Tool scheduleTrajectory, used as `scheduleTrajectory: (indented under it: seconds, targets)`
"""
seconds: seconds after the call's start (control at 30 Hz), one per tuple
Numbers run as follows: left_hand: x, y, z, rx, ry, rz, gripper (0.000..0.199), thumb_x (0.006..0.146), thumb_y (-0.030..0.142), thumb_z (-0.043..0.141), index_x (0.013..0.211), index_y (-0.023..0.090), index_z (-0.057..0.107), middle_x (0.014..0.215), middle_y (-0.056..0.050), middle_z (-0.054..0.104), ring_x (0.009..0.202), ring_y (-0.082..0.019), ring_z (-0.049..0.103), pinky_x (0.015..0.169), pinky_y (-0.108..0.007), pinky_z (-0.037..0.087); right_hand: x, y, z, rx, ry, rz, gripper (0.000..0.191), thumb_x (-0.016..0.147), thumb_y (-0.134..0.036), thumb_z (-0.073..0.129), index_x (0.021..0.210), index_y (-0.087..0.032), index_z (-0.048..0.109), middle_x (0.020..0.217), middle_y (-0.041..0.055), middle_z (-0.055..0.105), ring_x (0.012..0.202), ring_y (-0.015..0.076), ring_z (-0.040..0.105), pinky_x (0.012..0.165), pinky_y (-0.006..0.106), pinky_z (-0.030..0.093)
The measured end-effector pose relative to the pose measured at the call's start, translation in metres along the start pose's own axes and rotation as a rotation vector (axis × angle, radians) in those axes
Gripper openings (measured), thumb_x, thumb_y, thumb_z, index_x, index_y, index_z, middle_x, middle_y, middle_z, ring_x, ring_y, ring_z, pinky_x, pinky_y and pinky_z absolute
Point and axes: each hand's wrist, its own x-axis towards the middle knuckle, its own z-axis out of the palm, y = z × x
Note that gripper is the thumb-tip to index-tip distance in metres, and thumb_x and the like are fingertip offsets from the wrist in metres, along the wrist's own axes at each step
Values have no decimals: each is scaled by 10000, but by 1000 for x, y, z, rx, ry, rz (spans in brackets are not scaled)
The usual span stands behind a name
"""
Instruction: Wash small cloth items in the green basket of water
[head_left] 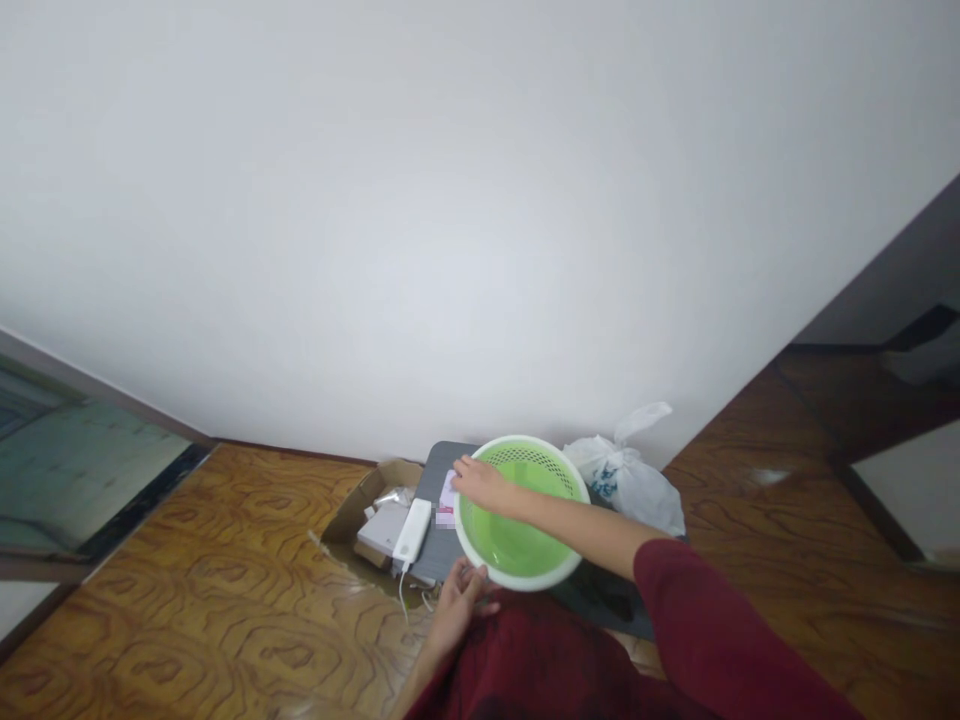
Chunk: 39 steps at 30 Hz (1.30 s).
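A round washing basket [517,583] with a white rim, a perforated upper wall and a green inside sits on a small dark grey table [442,550]. My right hand [484,485] reaches across the basket, its fingers closed over the left part of the rim. Below it, my left hand [459,597] has its fingers curled at the near-left rim, thumb and forefinger against the edge. Part of that grip is hidden under the rim. A pink and white packet [448,497] lies beside the basket, partly covered by it.
Left of the basket is a white power strip [413,530] with a cable. An open cardboard box [352,510] holding a smaller box stands on the wooden floor [187,590]. To the right sits a tied white plastic bag [634,485]. The white wall [450,250] rises behind.
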Motion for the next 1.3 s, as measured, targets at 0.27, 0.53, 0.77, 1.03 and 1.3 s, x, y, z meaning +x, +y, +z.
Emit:
scheduleTrajectory:
  seconds: [0.27, 0.53, 0.77, 1.03, 1.3]
  targets:
    - [-1, 2, 1, -11, -12, 0, 716, 565, 672, 930, 999, 210, 597, 1012, -90, 763, 895, -261, 772, 644, -301, 619, -20, 89, -38, -169, -71, 513, 329, 948, -3, 509, 1096, -97, 788, 1174, 215, 661, 1147, 269, 576, 934, 327, 507]
    - [1, 0, -2, -24, -13, -23, 733, 561, 660, 939, 1009, 209, 574, 1003, -94, 766, 940, -291, 786, 693, -348, 654, -131, 113, -31, 25, 83, 585, 467, 948, 16, 477, 1273, -160, 762, 1164, 123, 664, 1118, 221, 556, 1014, 296, 436]
    - [5, 2, -8, -39, -29, -85, 730, 528, 579, 983, 996, 213, 559, 961, -90, 774, 921, -293, 789, 804, -421, 660, -220, 72, -23, 225, 189, 538, 395, 999, -69, 478, 1191, -193, 800, 1083, 92, 680, 1039, 194, 608, 987, 298, 491]
    - [13, -3, -18, -36, -54, -112, 698, 576, 548, 980, 1023, 213, 563, 952, -67, 760, 932, -259, 777, 797, -380, 647, -252, 2, -1, 294, 308, 561, 440, 990, -28, 420, 1176, -198, 780, 1132, 102, 664, 1058, 214, 580, 1011, 351, 513]
    - [15, -4, -22, -99, -123, -144, 618, 641, 500, 964, 1028, 230, 564, 1079, -85, 774, 1009, -257, 766, 901, -402, 611, -239, -47, 6, 383, 259, 437, 414, 1014, -59, 434, 1138, -212, 798, 1110, 103, 689, 1052, 209, 578, 983, 335, 523]
